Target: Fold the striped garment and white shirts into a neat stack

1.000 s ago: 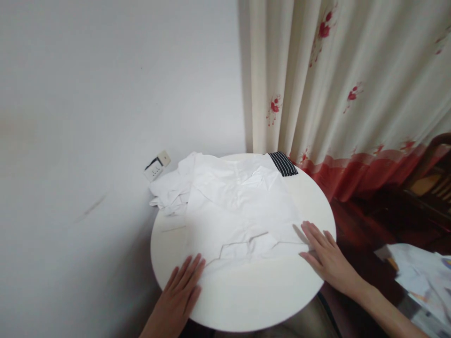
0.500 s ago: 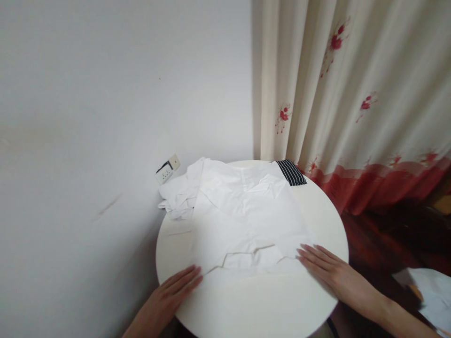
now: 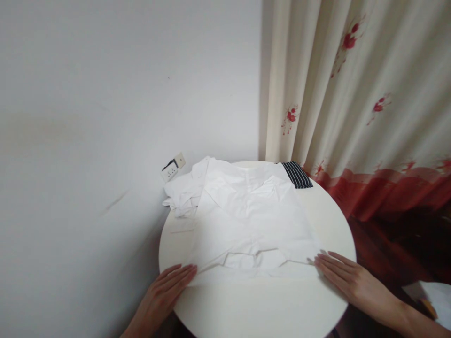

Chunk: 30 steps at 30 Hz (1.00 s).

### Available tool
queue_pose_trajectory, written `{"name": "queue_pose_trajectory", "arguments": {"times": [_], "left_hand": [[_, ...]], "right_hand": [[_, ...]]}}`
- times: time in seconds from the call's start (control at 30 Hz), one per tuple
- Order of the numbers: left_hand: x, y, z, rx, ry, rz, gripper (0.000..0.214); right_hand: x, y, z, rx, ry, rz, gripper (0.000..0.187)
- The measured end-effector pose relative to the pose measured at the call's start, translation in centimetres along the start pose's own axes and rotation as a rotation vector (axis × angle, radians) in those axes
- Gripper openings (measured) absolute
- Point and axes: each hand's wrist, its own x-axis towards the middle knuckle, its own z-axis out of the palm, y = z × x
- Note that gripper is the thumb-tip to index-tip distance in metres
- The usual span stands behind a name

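Note:
A thin white garment (image 3: pixel 250 216), which looks like a shirt, lies flat with its near edge toward me. Small folds and dark gaps run along that edge. My left hand (image 3: pixel 164 291) rests at its near left corner, fingers straight and close together. At the near right corner, the outstretched fingers of my right hand (image 3: pixel 347 277) touch the edge. Neither hand is closed round the cloth. A crumpled white part (image 3: pixel 183 192) bunches at the far left, and black fabric with white stripes (image 3: pixel 298 175) shows at the far right.
The garment lies on a round white table (image 3: pixel 260 305) set close to a pale wall (image 3: pixel 123 94). A wall socket (image 3: pixel 170 171) is behind the table's left side. A cream curtain (image 3: pixel 352 117) with red flowers hangs at the right. White items (image 3: pixel 435 300) lie low at the right.
My right hand has slid outward to the right along the near edge, and my left hand slightly to the left. The edge looks more spread. The view has shifted a little.

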Motion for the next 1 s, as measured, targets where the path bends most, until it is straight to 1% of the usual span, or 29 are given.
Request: {"name": "queue_pose_trajectory", "arguments": {"times": [0.13, 0.23, 0.33, 0.43, 0.5, 0.57, 0.63, 0.7, 0.73, 0.8, 0.87, 0.93, 1.0], "left_hand": [[0.6, -0.7, -0.6, 0.016, 0.012, -0.008, 0.045], [1.1, -0.6, -0.8, 0.002, 0.0, -0.027, 0.042], [0.8, 0.1, -0.6, -0.003, -0.003, -0.005, 0.043], [-0.2, 1.0, -0.2, 0.022, -0.031, 0.009, 0.042], [-0.6, 1.6, -0.2, 0.053, -0.056, -0.021, 0.046], [-0.3, 2.5, -0.4, 0.076, -0.04, -0.072, 0.052], [1.2, 4.0, -0.7, 0.067, -0.005, -0.113, 0.057], [4.0, 6.3, -0.5, 0.018, 0.008, -0.122, 0.06], [5.7, 7.7, -0.2, -0.023, -0.006, -0.107, 0.062], [9.2, 10.6, 1.1, -0.108, -0.056, -0.093, 0.066], [12.0, 13.2, 2.8, -0.166, -0.084, -0.111, 0.071], [13.5, 14.7, 4.6, -0.177, -0.12, -0.119, 0.077], [13.8, 15.2, 5.7, -0.154, -0.143, -0.134, 0.079]], "right_hand": [[1.3, -1.3, -1.3, 0.101, -0.065, 0.029, 0.069], [2.3, -2.7, -1.5, 0.129, -0.096, 0.033, 0.068], [2.7, -3.7, -1.1, 0.18, -0.141, 0.075, 0.073], [2.2, -3.8, -0.6, 0.211, -0.175, 0.09, 0.075], [2.0, -3.9, -0.5, 0.204, -0.182, 0.102, 0.075], [2.3, -4.4, -0.6, 0.189, -0.15, 0.14, 0.076], [3.5, -5.4, -0.7, 0.184, -0.097, 0.194, 0.077], [5.8, -6.9, -0.6, 0.2, -0.047, 0.23, 0.078], [7.3, -7.7, -0.4, 0.215, -0.026, 0.238, 0.078], [10.5, -9.3, 0.3, 0.26, 0.001, 0.216, 0.078], [13.4, -10.7, 1.5, 0.304, 0.032, 0.211, 0.078], [15.3, -11.6, 2.7, 0.314, 0.067, 0.232, 0.079], [16.0, -11.9, 3.7, 0.295, 0.08, 0.229, 0.08]]}}
